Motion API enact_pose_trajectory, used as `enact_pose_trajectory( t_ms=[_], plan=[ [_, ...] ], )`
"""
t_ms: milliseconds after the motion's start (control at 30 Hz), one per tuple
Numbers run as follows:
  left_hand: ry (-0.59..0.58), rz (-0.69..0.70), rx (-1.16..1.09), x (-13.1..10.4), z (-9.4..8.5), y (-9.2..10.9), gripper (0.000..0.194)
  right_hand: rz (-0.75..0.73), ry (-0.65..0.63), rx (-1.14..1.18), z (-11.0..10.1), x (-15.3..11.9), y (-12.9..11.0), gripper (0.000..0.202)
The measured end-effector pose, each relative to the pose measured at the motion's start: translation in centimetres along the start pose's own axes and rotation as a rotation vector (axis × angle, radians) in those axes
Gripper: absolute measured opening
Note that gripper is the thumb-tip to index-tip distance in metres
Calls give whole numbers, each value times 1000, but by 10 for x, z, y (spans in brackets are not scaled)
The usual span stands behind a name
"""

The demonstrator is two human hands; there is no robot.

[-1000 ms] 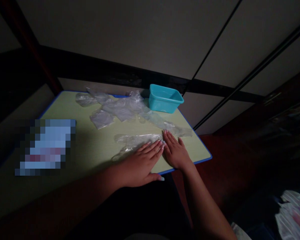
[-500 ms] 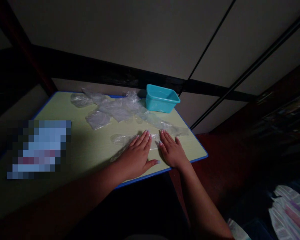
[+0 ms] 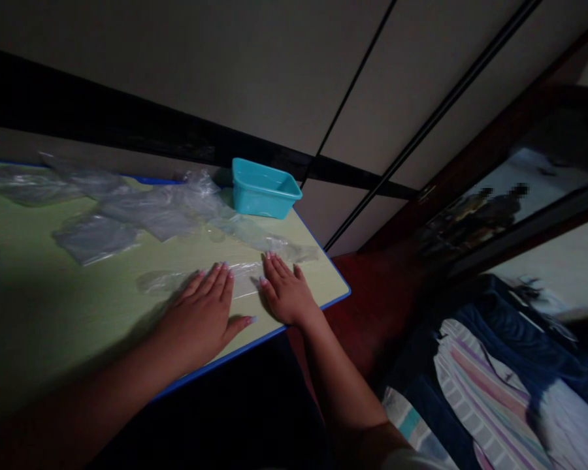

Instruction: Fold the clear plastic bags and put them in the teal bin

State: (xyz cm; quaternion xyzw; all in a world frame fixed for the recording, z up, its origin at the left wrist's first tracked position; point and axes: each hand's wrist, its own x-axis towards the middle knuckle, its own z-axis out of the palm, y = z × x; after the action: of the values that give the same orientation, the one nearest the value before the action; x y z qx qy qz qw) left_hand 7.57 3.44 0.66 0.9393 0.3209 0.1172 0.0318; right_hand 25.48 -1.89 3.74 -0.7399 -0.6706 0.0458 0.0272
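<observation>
a: where does the flat clear plastic strip [image 3: 247, 279] lie, going by the turquoise tub [image 3: 263, 196]?
b: on the desk [image 3: 98, 326], on the person's side of the tub. one part is straight in front of the tub, and the rest reaches out past the tub's left side.
a: and its long axis?
b: crosswise, left to right in front of the person, with the right end tipped slightly toward the far side, where the tub stands. one end points left, away from the tub; the other goes to the right hand [image 3: 287, 290], and i can't tell how far it runs beneath.
a: what are the hands doing?
b: the right hand is spread flat, palm down, in front of the tub, with its fingers a little apart and aimed back toward it. the left hand [image 3: 203, 316] is flat too, in front and to the left of the tub, fingers close together, thumb stuck out wide. neither grips anything; a stretch of the plastic shows between them.
a: anything nearer the tub?
b: a second clear length [image 3: 277, 243] runs just in front of it, slanting toward the person as it goes right. the right fingertips are close to that; i can't tell whether they touch. crumpled clear plastic [image 3: 151, 210] spreads left of the tub, with a squarish clear packet [image 3: 95, 238] at its near side.
</observation>
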Motion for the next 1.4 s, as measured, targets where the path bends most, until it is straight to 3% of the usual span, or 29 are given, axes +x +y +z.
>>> enact_pose_trajectory(
  t_ms=[167,333,500,733,1100,1400],
  plan=[
    [17,0,14,-1,1,1,88,-63,74,18,-9,-8,-16,58],
    [21,9,-23,-1,-1,0,102,-249,2,117,-12,-8,-31,55],
    [13,23,-28,-2,1,-4,115,-217,-8,119,-4,0,-28,55],
    [75,42,-19,-3,7,-6,101,-263,8,31,-4,-1,-30,53],
    [132,52,-32,-3,11,-6,109,-243,-88,37,-3,0,-36,56],
    [140,61,-36,-3,10,-5,105,-216,-33,9,-5,-1,-38,57]
  ],
)
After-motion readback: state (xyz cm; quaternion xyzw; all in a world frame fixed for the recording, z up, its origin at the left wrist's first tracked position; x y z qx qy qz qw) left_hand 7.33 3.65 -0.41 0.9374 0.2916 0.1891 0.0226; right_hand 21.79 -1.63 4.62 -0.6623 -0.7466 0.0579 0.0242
